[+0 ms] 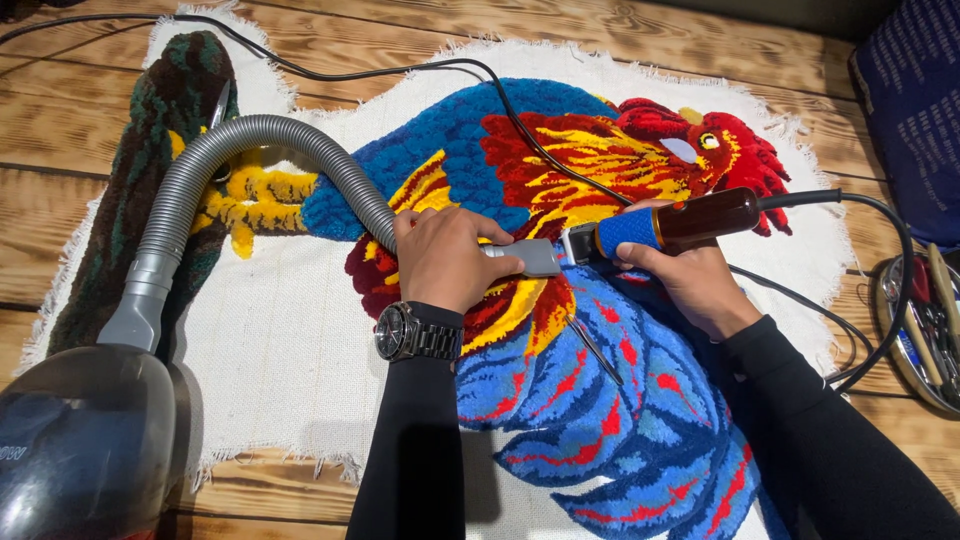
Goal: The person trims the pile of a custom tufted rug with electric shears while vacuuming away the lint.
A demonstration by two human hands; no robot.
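Centrally, the tufted rooster rug (600,400) lies flat on the wooden floor (80,200); the left hand (440,258), fingers closed around the grey vacuum hose (250,140), should keep the nozzle (530,257) just beside the cut. Correspondingly, the right hand (690,285), wrapped fully around the corded trimmer (670,227), should likely hold its head level on the red-and-yellow pile.

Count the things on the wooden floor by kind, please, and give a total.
Tufted rooster rug: 1
Vacuum cleaner with grey hose: 1
Corded electric trimmer: 1
Small metal tool lying on the rug: 1
Round tray of tools: 1
Total: 5
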